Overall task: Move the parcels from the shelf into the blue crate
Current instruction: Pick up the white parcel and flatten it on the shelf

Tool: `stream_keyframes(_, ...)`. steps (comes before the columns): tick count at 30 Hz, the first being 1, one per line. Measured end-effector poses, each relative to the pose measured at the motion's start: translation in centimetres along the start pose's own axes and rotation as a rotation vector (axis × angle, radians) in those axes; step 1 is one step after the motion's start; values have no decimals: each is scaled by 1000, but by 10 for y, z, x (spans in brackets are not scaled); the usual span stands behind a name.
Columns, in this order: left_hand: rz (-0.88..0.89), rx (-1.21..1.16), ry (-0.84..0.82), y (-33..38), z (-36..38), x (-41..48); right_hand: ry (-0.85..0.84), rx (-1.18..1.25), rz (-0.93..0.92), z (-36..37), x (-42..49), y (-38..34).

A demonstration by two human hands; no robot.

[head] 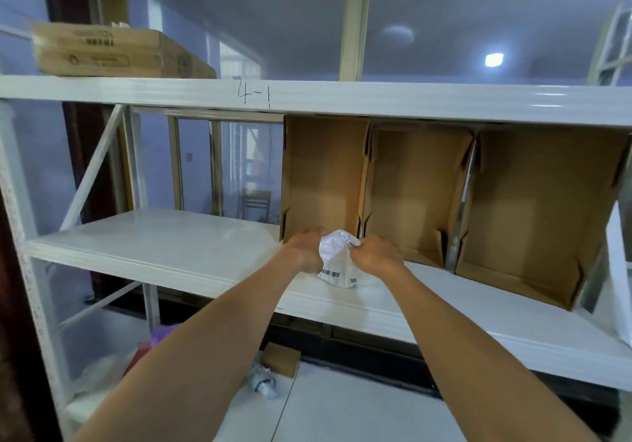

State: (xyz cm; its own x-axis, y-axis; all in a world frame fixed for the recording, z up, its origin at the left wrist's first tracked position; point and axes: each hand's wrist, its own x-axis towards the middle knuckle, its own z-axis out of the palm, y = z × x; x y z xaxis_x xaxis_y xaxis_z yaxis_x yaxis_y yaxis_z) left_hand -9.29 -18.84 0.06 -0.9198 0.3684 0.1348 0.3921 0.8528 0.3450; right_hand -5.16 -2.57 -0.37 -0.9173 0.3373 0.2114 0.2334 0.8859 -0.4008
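A small white plastic parcel point(338, 260) with a barcode label rests on the white shelf board point(178, 246), just in front of the leftmost cardboard bin. My left hand point(306, 248) grips its left side and my right hand point(378, 253) grips its right side, fingers closed on the crumpled top. The parcel's lower edge touches the shelf. The blue crate is out of sight.
Three open cardboard bins point(420, 188) lie on their sides along the shelf's right half. Flat cardboard boxes point(113, 51) sit on the shelf above, marked "4-1". On the floor below lie a small brown box point(280, 359) and a grey wrapped parcel point(261, 381).
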Motion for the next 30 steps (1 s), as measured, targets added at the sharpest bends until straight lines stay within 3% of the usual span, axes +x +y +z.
stream_keyframes(6, -11, 20, 59, 0, 8, -4, -47, -39, 33, 4, 0, 5)
stream_keyframes(12, -30, -2, -64, -8, 10, -4, -73, -73, 60, 12, -1, 5)
stream_keyframes(16, -11, -56, -99, -6, 4, -4, -23, -69, -96, 15, -1, -2)
stream_keyframes(20, 21, -177, -206, -5, 0, -6, -193, -64, -312, 27, 3, -5)
stream_keyframes(26, 5, -135, -258, -18, 11, -2, -288, -144, -252, 38, 2, -6)
stream_keyframes(30, 35, -127, -235, -25, 16, 5, -231, -61, -202, 38, 1, -7)
